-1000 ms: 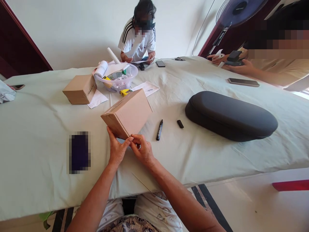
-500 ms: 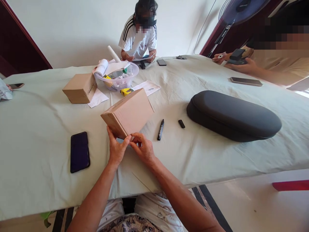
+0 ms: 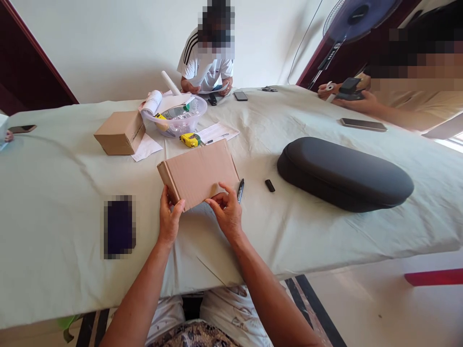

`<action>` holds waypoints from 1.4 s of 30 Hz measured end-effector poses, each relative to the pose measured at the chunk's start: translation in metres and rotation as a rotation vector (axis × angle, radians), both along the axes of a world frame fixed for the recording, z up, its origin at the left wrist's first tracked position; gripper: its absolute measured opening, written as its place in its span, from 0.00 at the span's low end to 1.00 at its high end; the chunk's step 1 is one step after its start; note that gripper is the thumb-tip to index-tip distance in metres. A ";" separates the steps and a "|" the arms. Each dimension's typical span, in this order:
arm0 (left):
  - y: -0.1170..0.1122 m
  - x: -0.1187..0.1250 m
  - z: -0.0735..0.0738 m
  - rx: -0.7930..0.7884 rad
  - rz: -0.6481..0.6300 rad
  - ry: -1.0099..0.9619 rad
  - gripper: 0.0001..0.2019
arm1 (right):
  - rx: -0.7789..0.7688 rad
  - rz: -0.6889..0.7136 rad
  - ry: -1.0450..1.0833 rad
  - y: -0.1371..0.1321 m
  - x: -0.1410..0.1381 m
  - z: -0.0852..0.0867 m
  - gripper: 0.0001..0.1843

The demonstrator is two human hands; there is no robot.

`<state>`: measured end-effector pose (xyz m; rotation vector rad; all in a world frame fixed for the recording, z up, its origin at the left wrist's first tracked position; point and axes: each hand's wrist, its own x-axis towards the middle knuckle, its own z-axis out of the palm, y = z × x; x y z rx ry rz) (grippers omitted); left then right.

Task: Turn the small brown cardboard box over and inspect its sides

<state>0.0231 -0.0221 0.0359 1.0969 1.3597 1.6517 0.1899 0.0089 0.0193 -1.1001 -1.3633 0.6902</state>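
Note:
A brown cardboard box (image 3: 202, 168) is tilted up in front of me, its broad face toward me. My left hand (image 3: 170, 219) grips its lower left corner, thumb on the near edge and fingers on the side. At the bottom edge, my right hand (image 3: 226, 209) pinches the cardboard between thumb and curled fingers, with the index finger raised along the face. Just right of the box lies a black marker (image 3: 240, 191), partly hidden by my right hand. Its black cap (image 3: 270, 185) rests apart, farther right. A yellow tape measure (image 3: 190, 140) sits behind the box.
A second cardboard box (image 3: 117, 132) and a plastic basin (image 3: 177, 126) of supplies stand at the back left. A large dark case (image 3: 343, 173) lies at right, a blurred-out phone (image 3: 119, 226) at left. Two people sit across the table; another hand shows at far left.
The box has turned so its broad face shows more and its left side less. My right hand has slid right along the bottom edge, away from my left hand.

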 end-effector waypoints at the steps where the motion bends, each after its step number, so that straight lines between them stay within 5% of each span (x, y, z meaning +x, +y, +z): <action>1: 0.001 -0.002 0.000 0.009 0.001 -0.018 0.34 | -0.004 -0.031 0.019 0.001 0.002 0.000 0.33; 4: 0.002 -0.006 -0.001 0.046 0.009 -0.049 0.32 | -0.010 -0.154 0.063 0.004 0.007 0.002 0.38; 10: 0.004 -0.012 -0.003 0.117 0.008 -0.057 0.28 | -0.022 -0.378 0.091 0.009 0.021 0.006 0.30; 22: 0.006 -0.009 -0.001 0.129 0.107 -0.165 0.36 | -0.060 -0.160 0.225 0.004 0.015 0.007 0.21; 31: 0.005 -0.016 -0.005 0.127 0.062 -0.017 0.36 | -0.014 -0.245 0.079 0.002 0.015 0.005 0.19; 38: -0.001 -0.009 -0.002 0.081 0.070 0.082 0.29 | -0.093 -0.325 0.071 -0.003 0.009 0.004 0.33; 42: -0.001 -0.008 0.001 0.078 0.090 0.083 0.27 | -0.176 -0.314 0.085 -0.005 0.007 0.009 0.33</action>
